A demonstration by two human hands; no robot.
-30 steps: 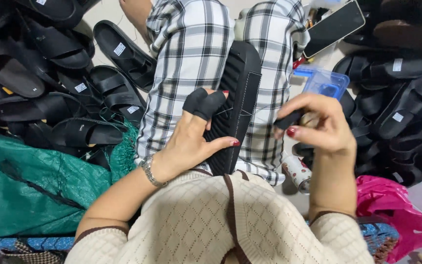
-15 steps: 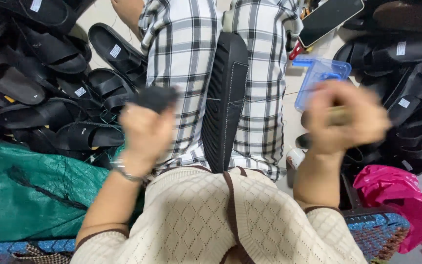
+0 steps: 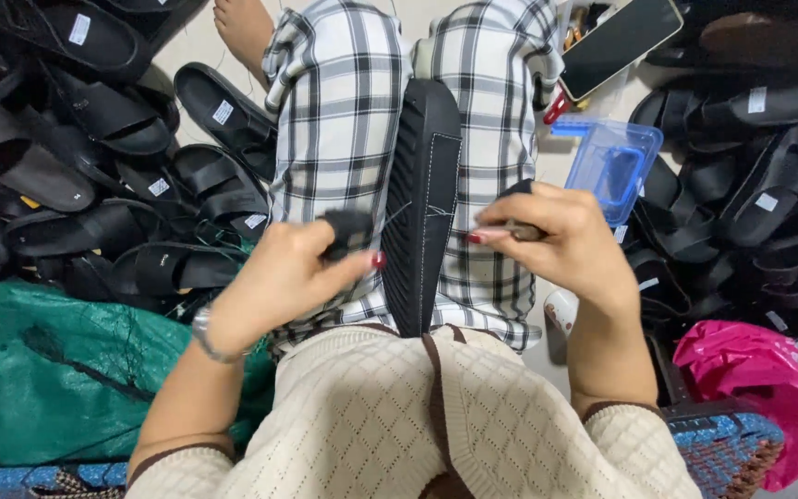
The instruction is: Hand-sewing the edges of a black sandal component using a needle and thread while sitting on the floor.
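A black sole (image 3: 425,199) stands on edge between the knees. The left hand (image 3: 281,277) pinches a black strap (image 3: 348,231) beside it; the right hand (image 3: 561,240) grips a small tool (image 3: 521,233), fingers clenched.

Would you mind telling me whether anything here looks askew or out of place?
Mostly the black sandals: they lie in loose, overlapping heaps on the floor at both sides rather than paired. A dark phone sits tilted among clutter at upper right. The black sole on the lap looks undamaged.
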